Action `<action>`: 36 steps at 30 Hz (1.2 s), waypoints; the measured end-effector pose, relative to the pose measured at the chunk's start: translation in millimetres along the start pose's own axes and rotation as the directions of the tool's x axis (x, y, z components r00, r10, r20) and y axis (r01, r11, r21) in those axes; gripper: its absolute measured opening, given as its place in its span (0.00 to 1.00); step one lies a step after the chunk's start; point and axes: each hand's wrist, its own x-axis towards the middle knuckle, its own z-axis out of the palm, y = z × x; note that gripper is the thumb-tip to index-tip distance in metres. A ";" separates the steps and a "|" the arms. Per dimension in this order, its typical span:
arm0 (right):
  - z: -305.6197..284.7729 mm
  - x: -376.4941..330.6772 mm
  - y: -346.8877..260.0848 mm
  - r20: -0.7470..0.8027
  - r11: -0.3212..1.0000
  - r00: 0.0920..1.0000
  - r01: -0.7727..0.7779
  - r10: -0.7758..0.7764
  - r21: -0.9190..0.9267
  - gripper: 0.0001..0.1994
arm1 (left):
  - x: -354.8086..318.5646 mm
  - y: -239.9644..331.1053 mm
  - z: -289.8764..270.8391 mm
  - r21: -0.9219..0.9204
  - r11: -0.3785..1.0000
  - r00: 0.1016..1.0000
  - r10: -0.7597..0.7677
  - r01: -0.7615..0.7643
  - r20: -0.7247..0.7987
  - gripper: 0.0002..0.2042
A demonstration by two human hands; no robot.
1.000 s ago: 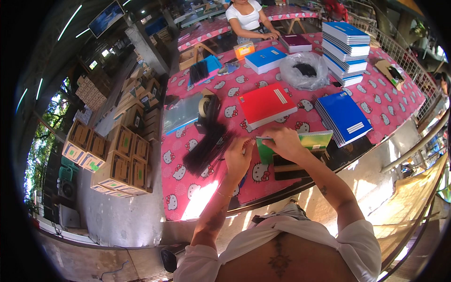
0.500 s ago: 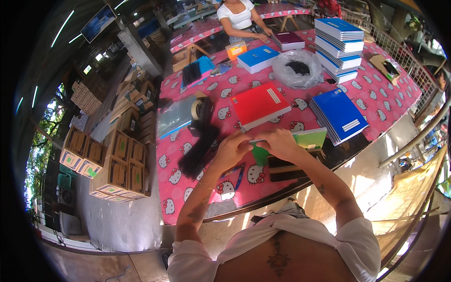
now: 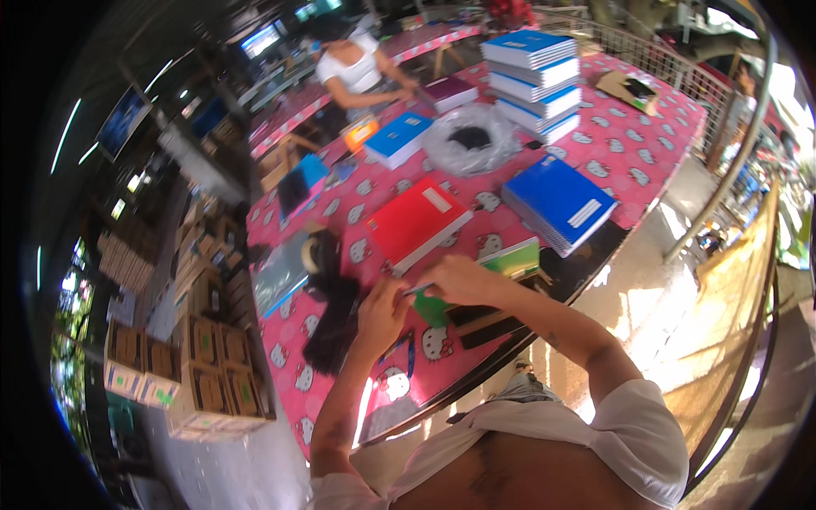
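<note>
A green notebook (image 3: pixel 517 257) is held edge-up at the table's near side, its pale page edge facing up. My right hand (image 3: pixel 459 282) is closed over its upper left part. My left hand (image 3: pixel 382 314) pinches at its left end, with the fingertips close to those of the right; the exact grip is blurred. A bundle of thin black strands (image 3: pixel 333 327), perhaps binding coils, lies left of my left hand. Just beyond my hands rests a red notebook stack (image 3: pixel 416 219). Blue spiral-bound notebooks (image 3: pixel 559 202) lie to the right.
A pink patterned cloth (image 3: pixel 629 144) covers the table. Farther back are a tall notebook stack (image 3: pixel 531 85), a clear plastic bag (image 3: pixel 442 153) with black contents and a blue notebook stack (image 3: pixel 398 140). A co-worker (image 3: pixel 361 72) stands across the table. Cartons (image 3: pixel 204 374) stand at left.
The view has turned, shifting the table and its things left and tilting them. Both hands stay together at the green notebook's left end.
</note>
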 end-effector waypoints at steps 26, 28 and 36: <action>-16.8 -17.7 13.1 -0.018 0.976 0.999 -0.054 0.051 -0.213 0.09 | -0.7 -6.0 38.4 0.580 0.814 0.999 -0.023 0.041 -0.039 0.24; -11.6 -15.3 16.1 0.008 0.973 0.998 -0.055 0.058 -0.226 0.10 | -3.9 -1.5 44.1 0.534 0.838 0.992 -0.056 0.110 -0.117 0.29; -17.2 -13.5 21.2 0.025 0.934 0.997 -0.054 0.067 -0.352 0.11 | -33.5 -10.3 95.8 0.518 0.834 0.943 -0.007 0.190 -0.334 0.43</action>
